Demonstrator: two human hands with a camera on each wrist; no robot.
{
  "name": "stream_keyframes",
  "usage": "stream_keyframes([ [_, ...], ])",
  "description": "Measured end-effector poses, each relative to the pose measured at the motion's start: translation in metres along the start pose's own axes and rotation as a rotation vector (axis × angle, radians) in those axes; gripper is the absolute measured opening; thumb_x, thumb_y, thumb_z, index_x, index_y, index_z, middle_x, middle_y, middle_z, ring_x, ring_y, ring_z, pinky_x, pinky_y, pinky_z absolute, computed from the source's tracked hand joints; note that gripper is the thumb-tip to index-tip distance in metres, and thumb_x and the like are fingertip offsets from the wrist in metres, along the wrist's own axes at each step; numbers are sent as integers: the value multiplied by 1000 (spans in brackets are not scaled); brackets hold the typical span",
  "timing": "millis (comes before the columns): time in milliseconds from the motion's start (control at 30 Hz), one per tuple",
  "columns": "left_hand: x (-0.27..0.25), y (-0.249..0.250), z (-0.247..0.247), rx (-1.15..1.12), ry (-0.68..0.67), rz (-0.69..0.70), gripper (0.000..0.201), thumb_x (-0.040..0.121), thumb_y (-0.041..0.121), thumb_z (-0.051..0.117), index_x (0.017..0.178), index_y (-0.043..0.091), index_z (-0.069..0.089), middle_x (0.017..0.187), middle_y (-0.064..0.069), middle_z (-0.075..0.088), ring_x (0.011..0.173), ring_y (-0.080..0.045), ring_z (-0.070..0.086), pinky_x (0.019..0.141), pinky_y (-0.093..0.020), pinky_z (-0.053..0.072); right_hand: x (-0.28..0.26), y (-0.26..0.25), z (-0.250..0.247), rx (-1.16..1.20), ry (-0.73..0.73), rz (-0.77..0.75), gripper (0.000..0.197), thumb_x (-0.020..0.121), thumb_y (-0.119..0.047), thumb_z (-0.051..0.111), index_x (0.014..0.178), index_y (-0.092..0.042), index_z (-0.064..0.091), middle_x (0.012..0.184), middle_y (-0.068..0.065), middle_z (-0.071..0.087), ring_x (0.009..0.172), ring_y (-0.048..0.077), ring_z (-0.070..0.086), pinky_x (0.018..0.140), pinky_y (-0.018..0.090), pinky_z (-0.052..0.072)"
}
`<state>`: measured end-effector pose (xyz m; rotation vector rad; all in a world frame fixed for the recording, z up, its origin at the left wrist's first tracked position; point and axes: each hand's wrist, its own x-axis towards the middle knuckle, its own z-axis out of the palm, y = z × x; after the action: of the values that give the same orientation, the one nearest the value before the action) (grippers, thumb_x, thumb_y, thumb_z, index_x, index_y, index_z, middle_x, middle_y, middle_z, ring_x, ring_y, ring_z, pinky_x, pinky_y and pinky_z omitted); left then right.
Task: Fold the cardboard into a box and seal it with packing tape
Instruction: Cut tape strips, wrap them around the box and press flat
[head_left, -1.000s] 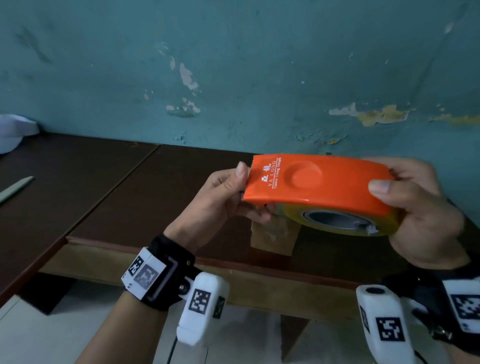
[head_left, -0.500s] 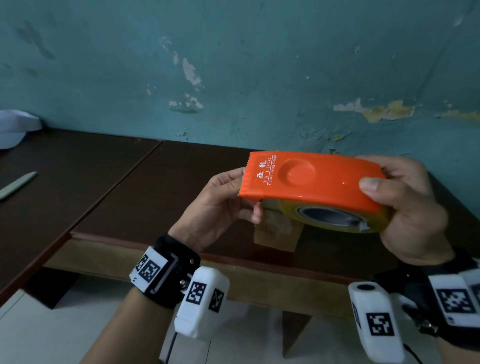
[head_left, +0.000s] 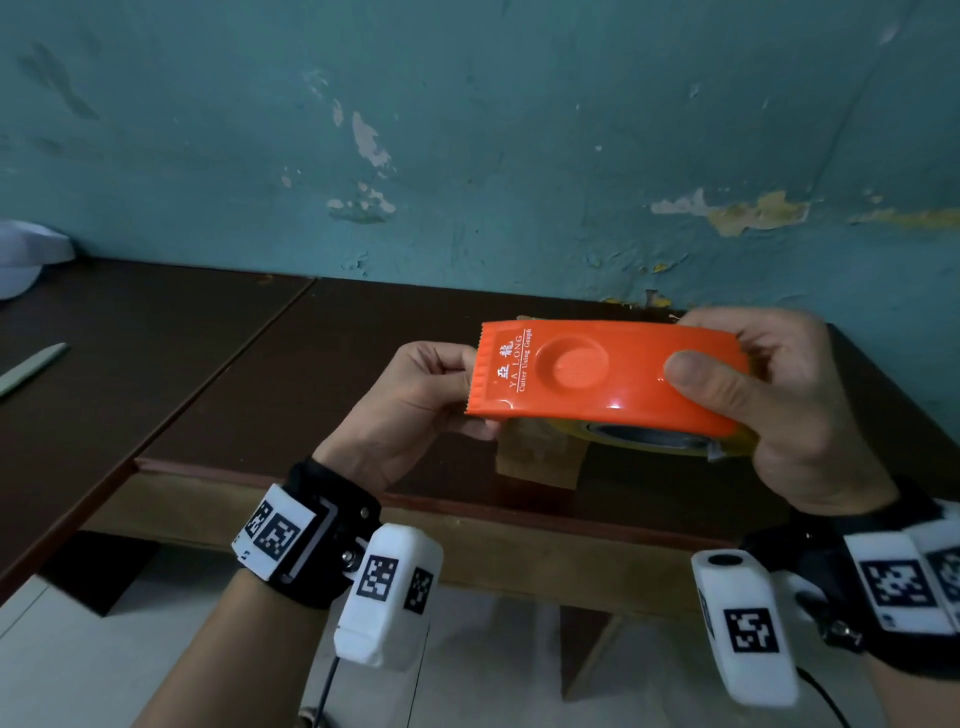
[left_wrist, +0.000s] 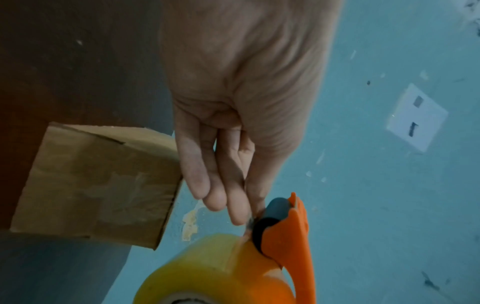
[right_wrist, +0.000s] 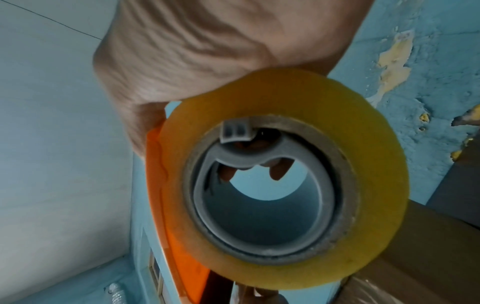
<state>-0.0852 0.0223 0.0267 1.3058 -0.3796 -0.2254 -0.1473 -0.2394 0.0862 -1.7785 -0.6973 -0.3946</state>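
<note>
An orange tape dispenser (head_left: 597, 379) with a yellowish tape roll (head_left: 649, 441) is held in the air above the table by both hands. My left hand (head_left: 467, 392) pinches its serrated cutter end, thumb on the edge and fingers beneath. In the left wrist view those fingertips (left_wrist: 239, 214) meet the tape beside the dark roller of the dispenser (left_wrist: 288, 242). My right hand (head_left: 696, 348) grips the roll end, thumb on top. A small taped cardboard box (head_left: 537, 460) stands on the table under the dispenser, mostly hidden; the left wrist view shows the box (left_wrist: 98, 181) more fully.
The dark brown table (head_left: 260, 389) runs along a teal wall, its front edge just ahead of my wrists. A pale flat stick (head_left: 31, 366) and a white object (head_left: 26, 260) lie at the far left. A wall socket (left_wrist: 415, 117) shows in the left wrist view.
The dispenser has drifted a little left and its top face has tipped more toward me. Both hands keep their hold; the left thumb has slid to the cutter edge.
</note>
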Motion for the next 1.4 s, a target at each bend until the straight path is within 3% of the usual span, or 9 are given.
stream_keyframes([
  [100, -5, 5, 6, 81, 41, 62, 30, 81, 14, 73, 89, -14, 70, 72, -12, 74, 58, -16, 71, 56, -26, 60, -4, -4, -3, -43, 19, 24, 44, 80, -52, 71, 80, -9, 69, 64, 14, 62, 52, 25, 63, 42, 30, 47],
  [200, -12, 8, 14, 110, 83, 141, 15, 85, 15, 70, 73, 7, 74, 67, -8, 74, 57, -15, 71, 56, -25, 59, -8, -5, -6, -29, 31, 26, 37, 81, -42, 67, 76, -5, 68, 61, 12, 62, 49, 21, 61, 43, 23, 46],
  [367, -16, 6, 20, 158, 145, 271, 20, 88, 14, 70, 81, -5, 68, 63, -8, 73, 53, -16, 69, 55, -25, 57, -11, -7, -11, -82, -14, 52, 42, 81, -46, 65, 76, -4, 67, 62, 8, 60, 53, 18, 60, 50, 24, 47],
  [667, -15, 6, 14, 135, 247, 305, 15, 91, -2, 71, 77, -5, 68, 60, -11, 70, 49, -19, 62, 53, -26, 53, -15, -5, -27, -98, -32, 121, 43, 83, -45, 64, 66, -6, 61, 57, 10, 57, 51, 20, 60, 54, 23, 47],
  [833, -20, 8, 1, 103, 351, 332, 21, 91, -6, 70, 71, -2, 64, 54, -6, 67, 45, -14, 59, 61, -21, 55, -16, -4, -39, -138, 12, 125, 50, 83, -47, 65, 66, -1, 60, 58, 16, 56, 51, 29, 59, 54, 30, 45],
  [1000, -23, 6, 1, 109, 356, 336, 23, 90, -6, 70, 69, -1, 64, 53, -6, 66, 45, -15, 60, 60, -22, 54, -18, -6, -43, -135, -2, 130, 40, 82, -47, 65, 70, -9, 67, 64, 11, 65, 56, 18, 66, 55, 22, 50],
  [1200, -27, 9, -11, 100, 378, 369, 29, 83, 4, 75, 57, 16, 70, 52, -5, 65, 46, -15, 59, 69, -20, 56, -23, 0, -53, -173, 16, 135, 54, 83, -48, 63, 68, 5, 61, 59, 17, 57, 52, 29, 59, 53, 27, 45],
  [1333, -29, 5, -12, 106, 364, 368, 26, 82, 7, 76, 58, 13, 68, 53, -8, 65, 47, -16, 60, 77, -23, 56, -27, -1, -59, -159, 9, 169, 50, 83, -48, 62, 66, -1, 61, 56, 14, 54, 49, 29, 55, 52, 24, 43],
  [1400, -29, 5, -12, 98, 365, 370, 26, 82, 6, 76, 57, 14, 69, 53, -7, 65, 47, -16, 61, 75, -23, 57, -28, 1, -60, -169, -5, 174, 56, 83, -48, 63, 66, 6, 59, 56, 18, 51, 49, 30, 52, 52, 25, 40],
])
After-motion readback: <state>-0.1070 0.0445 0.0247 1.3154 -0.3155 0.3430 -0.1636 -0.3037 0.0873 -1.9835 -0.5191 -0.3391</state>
